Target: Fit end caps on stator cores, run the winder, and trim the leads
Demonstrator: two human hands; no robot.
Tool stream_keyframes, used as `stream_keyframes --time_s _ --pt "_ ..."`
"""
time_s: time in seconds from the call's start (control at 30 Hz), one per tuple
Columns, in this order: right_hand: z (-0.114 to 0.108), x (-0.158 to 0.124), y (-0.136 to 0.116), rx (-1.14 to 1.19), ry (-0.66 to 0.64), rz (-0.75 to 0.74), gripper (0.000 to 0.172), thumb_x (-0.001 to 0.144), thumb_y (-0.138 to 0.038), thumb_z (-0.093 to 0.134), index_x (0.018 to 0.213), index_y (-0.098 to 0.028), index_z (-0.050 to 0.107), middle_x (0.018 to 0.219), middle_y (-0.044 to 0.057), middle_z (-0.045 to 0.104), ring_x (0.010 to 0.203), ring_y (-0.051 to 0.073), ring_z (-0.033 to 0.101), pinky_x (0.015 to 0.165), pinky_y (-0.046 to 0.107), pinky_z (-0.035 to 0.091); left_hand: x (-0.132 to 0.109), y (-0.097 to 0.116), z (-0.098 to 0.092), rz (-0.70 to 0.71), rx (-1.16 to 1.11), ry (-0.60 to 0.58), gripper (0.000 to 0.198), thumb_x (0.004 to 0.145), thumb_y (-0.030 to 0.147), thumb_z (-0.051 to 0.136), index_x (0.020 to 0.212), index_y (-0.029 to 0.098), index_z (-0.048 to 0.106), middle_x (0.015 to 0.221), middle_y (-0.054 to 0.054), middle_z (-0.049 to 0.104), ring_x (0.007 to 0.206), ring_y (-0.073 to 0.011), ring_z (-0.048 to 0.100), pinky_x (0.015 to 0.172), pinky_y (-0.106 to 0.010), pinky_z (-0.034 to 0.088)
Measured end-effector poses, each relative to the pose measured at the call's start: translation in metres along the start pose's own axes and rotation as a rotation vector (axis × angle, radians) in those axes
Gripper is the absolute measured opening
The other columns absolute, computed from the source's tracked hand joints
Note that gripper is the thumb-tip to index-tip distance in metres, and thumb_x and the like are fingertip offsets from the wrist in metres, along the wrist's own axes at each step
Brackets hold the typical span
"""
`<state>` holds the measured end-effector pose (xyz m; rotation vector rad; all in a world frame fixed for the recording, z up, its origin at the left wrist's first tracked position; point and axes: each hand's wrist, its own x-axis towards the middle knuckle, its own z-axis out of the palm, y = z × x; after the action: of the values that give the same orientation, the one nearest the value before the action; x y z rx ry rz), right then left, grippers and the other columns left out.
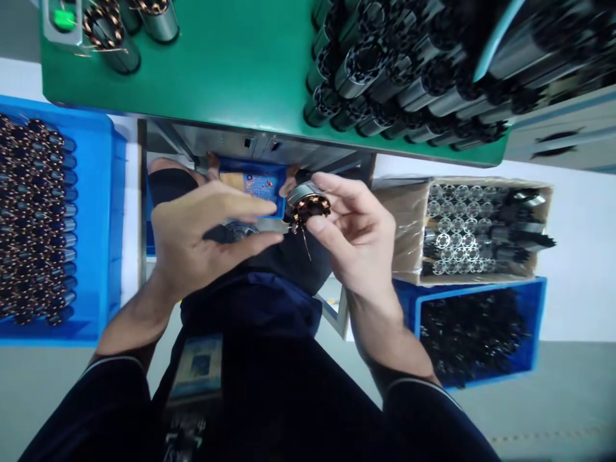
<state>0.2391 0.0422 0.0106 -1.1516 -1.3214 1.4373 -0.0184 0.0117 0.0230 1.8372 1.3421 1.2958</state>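
Observation:
A motor stator with a steel shell, copper windings and loose wire ends hangs over my lap. My right hand grips it between thumb and fingers, with its wound end tilted toward me. Just to the left of it, my left hand has its thumb and forefinger apart, their tips close to the stator's wires. Nothing shows between those fingers.
Copper-wound stators stand on the green table, with unwound ones at right. A blue crate at left holds wound stators. A carton with metal cores and a blue bin of black parts are at right.

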Motion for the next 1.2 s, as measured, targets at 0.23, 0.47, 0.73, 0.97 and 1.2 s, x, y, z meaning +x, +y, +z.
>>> stream_keyframes --time_s 0.23,0.47,0.73,0.97,1.2 --pt "0.010 0.007 -0.005 0.060 0.049 0.010 0.045 0.101 -0.059 0.106 0.143 -0.050 0.091 0.135 -0.001 0.095 0.126 0.039 0.096 0.118 0.068 0.084 -0.006 -0.003 0.007 -0.091 0.111 -0.109 0.015 0.122 0.034 0.090 0.112 0.042 0.098 0.107 0.004 0.097 0.096 -0.0228 0.095 0.086 -0.040 0.075" --pt "0.000 0.008 0.009 0.067 0.050 -0.007 0.044 0.098 -0.063 0.109 0.139 -0.051 0.097 0.130 0.000 0.096 0.117 0.037 0.096 0.109 0.061 0.087 -0.052 -0.069 0.032 -0.532 -0.288 -0.112 0.009 0.104 0.026 0.096 0.097 0.029 0.100 0.096 -0.002 0.096 0.083 -0.0227 0.090 0.075 -0.034 0.071" --pt "0.024 0.012 0.028 0.159 -0.026 -0.043 0.057 0.102 -0.060 0.109 0.150 -0.037 0.088 0.133 0.007 0.092 0.125 0.032 0.093 0.111 0.047 0.083 -0.001 -0.022 0.042 -0.346 -0.537 0.167 0.023 0.111 0.054 0.104 0.109 0.032 0.100 0.130 -0.006 0.093 0.119 -0.0260 0.090 0.092 -0.038 0.078" --pt "-0.002 0.004 0.032 0.248 -0.105 -0.167 0.062 0.107 -0.048 0.098 0.167 -0.046 0.082 0.103 -0.001 0.085 0.073 0.018 0.077 0.069 0.030 0.073 -0.047 -0.053 0.073 -0.781 -0.775 0.118 0.044 0.102 0.067 0.108 0.100 0.025 0.095 0.126 -0.010 0.095 0.106 -0.0220 0.090 0.073 -0.026 0.071" --pt "-0.010 -0.007 0.035 0.083 -0.206 -0.079 0.086 0.098 -0.041 0.115 0.173 -0.041 0.074 0.122 0.003 0.090 0.096 0.023 0.089 0.083 0.035 0.082 -0.006 -0.029 0.034 -0.391 -0.568 -0.092 0.009 0.109 0.042 0.106 0.110 0.033 0.103 0.117 -0.006 0.097 0.109 -0.0246 0.093 0.081 -0.032 0.073"
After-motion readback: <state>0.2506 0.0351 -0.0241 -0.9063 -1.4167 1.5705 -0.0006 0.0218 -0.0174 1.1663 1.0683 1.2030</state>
